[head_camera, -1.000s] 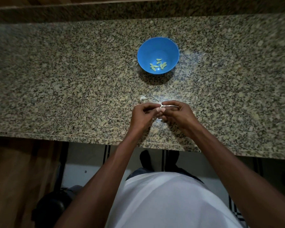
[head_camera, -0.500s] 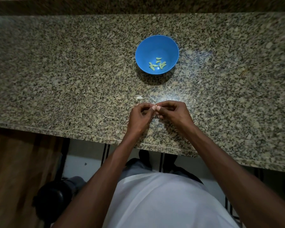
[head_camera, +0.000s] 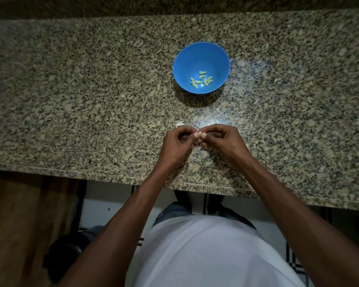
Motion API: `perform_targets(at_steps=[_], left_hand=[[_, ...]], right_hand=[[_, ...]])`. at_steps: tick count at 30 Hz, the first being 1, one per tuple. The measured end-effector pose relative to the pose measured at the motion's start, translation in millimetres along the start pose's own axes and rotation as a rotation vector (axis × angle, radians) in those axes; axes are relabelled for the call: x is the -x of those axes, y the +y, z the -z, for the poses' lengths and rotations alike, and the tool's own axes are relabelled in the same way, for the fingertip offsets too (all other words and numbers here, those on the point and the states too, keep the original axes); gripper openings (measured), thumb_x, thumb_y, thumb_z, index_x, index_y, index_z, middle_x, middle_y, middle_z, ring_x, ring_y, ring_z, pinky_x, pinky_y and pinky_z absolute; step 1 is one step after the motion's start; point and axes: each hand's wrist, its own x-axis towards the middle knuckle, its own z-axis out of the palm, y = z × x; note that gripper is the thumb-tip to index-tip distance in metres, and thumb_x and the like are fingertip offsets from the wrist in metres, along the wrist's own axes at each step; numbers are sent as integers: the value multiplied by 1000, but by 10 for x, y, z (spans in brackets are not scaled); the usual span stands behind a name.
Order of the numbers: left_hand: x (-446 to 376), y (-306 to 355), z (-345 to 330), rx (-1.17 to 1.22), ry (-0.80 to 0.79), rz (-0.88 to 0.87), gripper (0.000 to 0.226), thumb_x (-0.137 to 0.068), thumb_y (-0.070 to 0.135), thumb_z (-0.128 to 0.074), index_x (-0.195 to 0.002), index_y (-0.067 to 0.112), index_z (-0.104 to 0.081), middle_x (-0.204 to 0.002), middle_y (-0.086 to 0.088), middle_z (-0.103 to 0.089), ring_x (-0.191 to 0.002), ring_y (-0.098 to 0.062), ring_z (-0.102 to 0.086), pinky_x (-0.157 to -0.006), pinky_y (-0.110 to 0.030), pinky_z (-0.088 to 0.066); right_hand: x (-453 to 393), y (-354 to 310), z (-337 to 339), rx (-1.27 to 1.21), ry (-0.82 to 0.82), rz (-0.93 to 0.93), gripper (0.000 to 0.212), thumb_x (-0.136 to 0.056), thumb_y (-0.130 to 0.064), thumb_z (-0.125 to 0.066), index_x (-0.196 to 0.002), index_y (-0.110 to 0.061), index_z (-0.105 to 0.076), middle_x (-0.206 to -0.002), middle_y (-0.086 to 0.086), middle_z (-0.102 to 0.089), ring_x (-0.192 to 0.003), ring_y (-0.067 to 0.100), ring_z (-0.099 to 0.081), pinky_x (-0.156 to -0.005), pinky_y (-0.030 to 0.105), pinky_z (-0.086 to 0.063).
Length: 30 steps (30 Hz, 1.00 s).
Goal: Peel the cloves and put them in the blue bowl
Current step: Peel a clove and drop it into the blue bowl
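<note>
Two hands over a speckled granite worktop [head_camera: 71, 100], both working on the same tiny thing. The left hand [head_camera: 175, 145] and right hand [head_camera: 224, 139] meet thumb to thumb just in from the near edge, and there's one pale garlic clove [head_camera: 200, 133] pinched between the fingertips of both. So each grip is clenched on that clove, fingers curled tight, knuckles up. You can only see a sliver of it poking out between the thumbnails; the rest is hidden inside the fingers.

One blue bowl [head_camera: 195, 56] sits upright on the worktop, further back from the hands and well apart from them. Inside, at the bottom, I count about six peeled cloves [head_camera: 201, 80] in a loose little cluster, some touching or overlapping, so the exact number is a bit hard to call.

Just beyond the knuckles there's a small scatter of papery skin [head_camera: 181, 123] lying on the worktop, two or three wisps, too thin to count properly. A couple more scraps show under the hands.

The person's wearing a white shirt [head_camera: 205, 255].
</note>
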Motion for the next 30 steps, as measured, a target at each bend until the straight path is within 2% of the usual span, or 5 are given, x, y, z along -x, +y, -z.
perform_targets(at_steps=[9, 15, 19, 23, 30], left_hand=[[-47, 3, -10, -173, 145, -139, 9, -94, 17, -74, -99, 11, -78, -92, 4, -75, -86, -6, -71, -77, -30, -62], [-24, 51, -3, -118, 138, -99, 6, -91, 15, -76, -96, 15, -80, -89, 8, -77, -84, -5, -73, -76, -26, -61], [-56, 53, 10, -125, 106, -56, 9, -91, 17, -78, -99, 12, -81, -90, 5, -78, -85, -7, -75, -79, -31, -64], [-63, 92, 73, -89, 22, 10, 19, -90, 21, -81, -104, 9, -80, -94, 0, -79, -87, -11, -76, -83, -37, -64], [-114, 124, 159, -284, -61, -71, 22, -91, 26, -79, -107, 10, -79, -91, 0, -79, -81, -11, -76, -79, -37, -65]], right_hand=[[-20, -37, -98, -236, 28, -107, 20, -93, -5, -75, -111, 4, -74, -103, 19, -79, -97, 26, -77, -90, 32, -62], [-38, -24, -145, -270, 80, -153, 18, -93, -7, -75, -110, 1, -76, -96, 14, -79, -85, 18, -74, -80, 26, -62], [-36, -7, -143, -222, 72, -113, 15, -94, -5, -74, -108, 0, -76, -95, 15, -78, -86, 19, -74, -77, 25, -61], [-17, -14, -86, -58, 48, -20, 14, -96, -6, -72, -109, 0, -75, -99, 22, -77, -89, 27, -75, -86, 39, -63], [5, 3, -64, 134, 46, 124, 13, -96, -13, -75, -106, -5, -77, -94, 12, -79, -90, 33, -77, -83, 45, -65]])
